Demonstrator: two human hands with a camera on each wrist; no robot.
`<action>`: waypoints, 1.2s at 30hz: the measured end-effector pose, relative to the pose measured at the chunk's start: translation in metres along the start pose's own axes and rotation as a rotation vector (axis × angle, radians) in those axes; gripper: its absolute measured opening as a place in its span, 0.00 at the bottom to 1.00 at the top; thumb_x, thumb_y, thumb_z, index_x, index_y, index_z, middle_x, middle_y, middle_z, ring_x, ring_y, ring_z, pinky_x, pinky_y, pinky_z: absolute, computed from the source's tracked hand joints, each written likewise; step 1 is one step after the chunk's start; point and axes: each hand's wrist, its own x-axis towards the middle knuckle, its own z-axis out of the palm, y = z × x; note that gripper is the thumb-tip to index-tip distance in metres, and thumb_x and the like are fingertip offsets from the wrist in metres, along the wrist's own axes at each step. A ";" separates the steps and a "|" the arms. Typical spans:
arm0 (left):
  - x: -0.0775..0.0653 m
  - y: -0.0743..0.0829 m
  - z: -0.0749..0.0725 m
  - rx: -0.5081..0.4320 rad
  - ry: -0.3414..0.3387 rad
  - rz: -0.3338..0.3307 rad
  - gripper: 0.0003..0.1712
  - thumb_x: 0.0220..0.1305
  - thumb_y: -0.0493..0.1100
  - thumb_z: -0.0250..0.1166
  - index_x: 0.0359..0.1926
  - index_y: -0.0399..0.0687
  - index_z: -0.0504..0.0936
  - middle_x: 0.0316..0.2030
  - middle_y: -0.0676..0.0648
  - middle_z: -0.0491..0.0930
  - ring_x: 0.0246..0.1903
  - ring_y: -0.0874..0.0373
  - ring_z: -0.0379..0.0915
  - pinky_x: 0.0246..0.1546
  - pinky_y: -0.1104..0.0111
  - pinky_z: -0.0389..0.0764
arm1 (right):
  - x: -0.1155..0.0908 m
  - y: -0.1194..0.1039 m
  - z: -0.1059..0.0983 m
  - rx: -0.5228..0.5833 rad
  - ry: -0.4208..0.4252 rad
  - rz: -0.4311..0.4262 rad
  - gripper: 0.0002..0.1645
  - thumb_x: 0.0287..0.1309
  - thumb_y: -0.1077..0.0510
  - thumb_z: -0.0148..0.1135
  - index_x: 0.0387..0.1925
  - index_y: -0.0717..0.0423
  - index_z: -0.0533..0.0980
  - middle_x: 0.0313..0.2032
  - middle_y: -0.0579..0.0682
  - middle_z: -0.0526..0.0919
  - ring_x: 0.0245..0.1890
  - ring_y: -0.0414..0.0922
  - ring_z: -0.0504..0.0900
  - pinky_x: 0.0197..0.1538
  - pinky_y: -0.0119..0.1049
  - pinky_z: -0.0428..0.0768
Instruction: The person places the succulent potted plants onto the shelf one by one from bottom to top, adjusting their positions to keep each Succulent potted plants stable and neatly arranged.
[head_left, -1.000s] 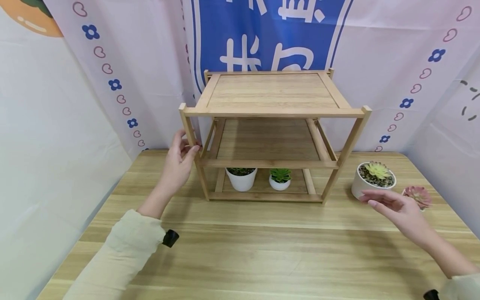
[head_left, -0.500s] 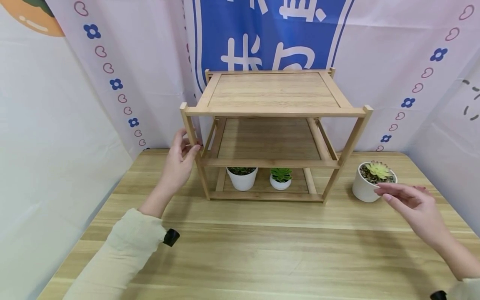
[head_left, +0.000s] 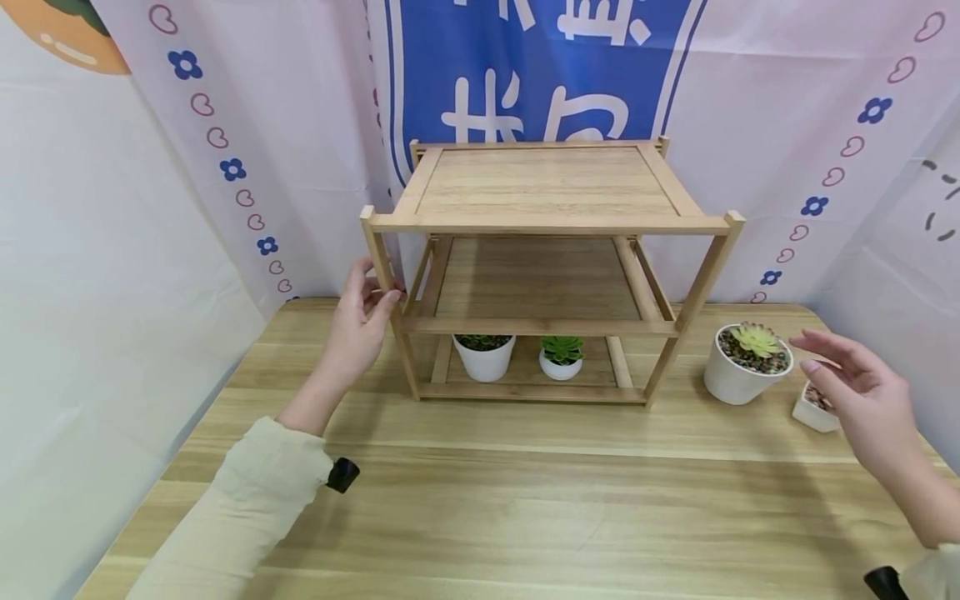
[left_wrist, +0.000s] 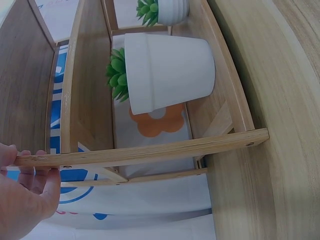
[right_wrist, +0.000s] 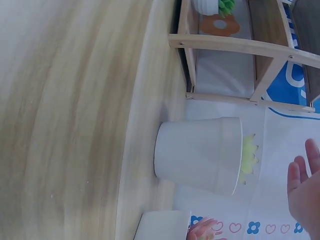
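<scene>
Left hand [head_left: 358,325] grips the front left post [head_left: 406,358] of a wooden rack [head_left: 555,179] standing on the table [head_left: 480,500]. The right hand [head_left: 870,396], fingers loose, hovers beside a round white pot [head_left: 735,377] and a smaller pot [head_left: 813,416], both right of the rack. Two potted plants [head_left: 486,363] stand on its bottom shelf [head_left: 521,392].

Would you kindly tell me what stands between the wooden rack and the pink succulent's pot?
A white pot with a yellowish succulent stands there, as the right wrist view shows.

Bright, even head view, soft shadows on the tabletop [head_left: 525,500], dimmer and hazier wrist views.
</scene>
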 end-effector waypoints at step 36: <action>0.000 -0.001 0.000 -0.008 -0.008 0.003 0.28 0.79 0.31 0.50 0.75 0.36 0.56 0.55 0.28 0.73 0.59 0.37 0.72 0.69 0.51 0.69 | 0.014 0.013 0.018 -0.451 -0.035 0.305 0.61 0.69 0.64 0.64 0.80 0.61 0.28 0.78 0.72 0.34 0.77 0.66 0.35 0.77 0.34 0.44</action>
